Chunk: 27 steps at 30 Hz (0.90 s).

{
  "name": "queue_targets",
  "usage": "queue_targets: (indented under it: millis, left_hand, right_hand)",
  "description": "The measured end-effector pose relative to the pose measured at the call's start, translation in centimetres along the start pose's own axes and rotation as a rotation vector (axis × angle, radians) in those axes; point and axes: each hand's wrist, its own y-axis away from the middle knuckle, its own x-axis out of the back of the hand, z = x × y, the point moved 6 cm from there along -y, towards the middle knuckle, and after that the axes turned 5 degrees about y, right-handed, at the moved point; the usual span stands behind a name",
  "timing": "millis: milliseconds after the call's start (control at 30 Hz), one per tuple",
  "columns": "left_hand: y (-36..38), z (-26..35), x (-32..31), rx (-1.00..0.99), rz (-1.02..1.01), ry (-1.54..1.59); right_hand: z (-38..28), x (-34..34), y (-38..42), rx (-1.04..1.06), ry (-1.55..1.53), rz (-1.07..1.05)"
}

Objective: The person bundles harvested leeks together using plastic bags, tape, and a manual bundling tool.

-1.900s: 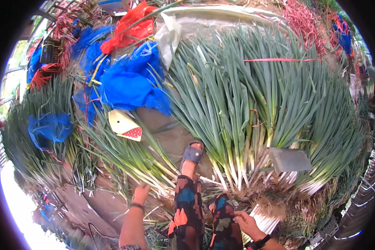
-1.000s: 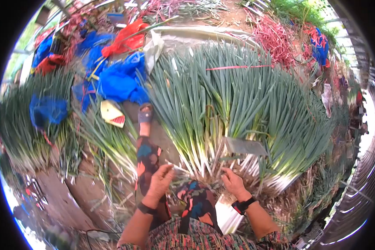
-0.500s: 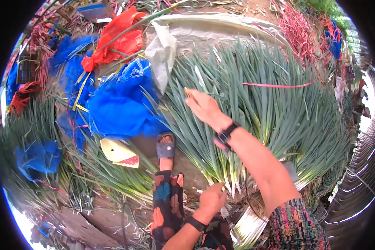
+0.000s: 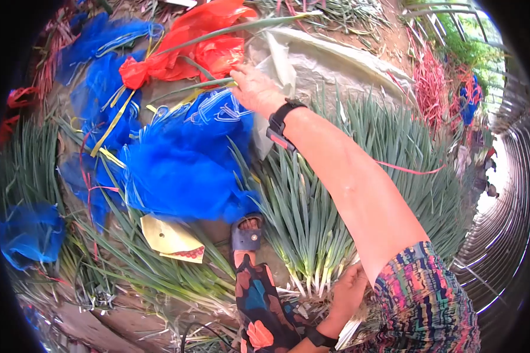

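the right hand reaches far out, its grip closing on a long green leaf by the blue mesh bag and red mesh bag. the left hand grips the white root ends of the scallion bunch near the sandalled foot. bunch gathered, untied; most scallions lie loose on the ground.

right hand at blue netting, left hand on green onions

Blue mesh netting; glossy red plastic bag.
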Motion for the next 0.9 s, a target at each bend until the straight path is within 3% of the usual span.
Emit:
queue_targets:
  millis: [33,133,167,267,400,433,533,600,667,767,867,900]
  left_hand:
    - [0.0,-1.0,0.2,0.234,0.098,0.441]
    - [0.0,0.7,1.5,0.239,0.201,0.679]
    - [0.4,1.7,1.6,0.24,0.242,0.749]
    - [0.5,2.4,1.8,0.305,0.207,0.871]
    - [0.9,4.8,4.3,0.288,0.34,0.928]
    - [1.0,6.0,4.8,0.23,0.377,0.866]
    - [0.3,5.1,4.6,0.182,0.324,0.812]
    - [0.2,4.3,4.6,0.205,0.315,0.684]
    - [0.0,3.3,4.5,0.236,0.298,0.562]
    - [-0.5,1.3,5.3,0.2,0.295,0.448]
    - [-0.7,0.8,5.2,0.177,0.308,0.467]
    - [-0.9,1.0,5.1,0.168,0.317,0.464]
  right_hand:
    - [-0.2,-0.6,-1.1,-0.009,0.082,-0.059]
    - [-0.7,-3.5,-3.2,-0.063,0.135,-0.264]
    - [-1.1,-4.5,-4.0,0.045,0.144,-0.16]
    - [-1.6,-6.6,-5.9,0.011,0.23,-0.331]
    - [-1.2,-9.3,-6.1,-0.156,0.179,-0.426]
    - [-1.2,-9.4,-5.4,-0.158,0.178,-0.364]
    - [0.3,-9.4,-3.4,-0.228,-0.02,-0.346]
    - [1.5,-9.0,-2.2,-0.155,-0.063,-0.384]
    - [3.4,-9.7,-1.9,-0.086,-0.144,-0.271]
    - [3.5,-4.9,-2.6,-0.17,-0.531,-0.277]
    - [3.4,2.2,-1.2,-0.428,-1.212,-0.278]
    - [3.2,3.5,-0.2,-0.405,-1.275,-0.276]
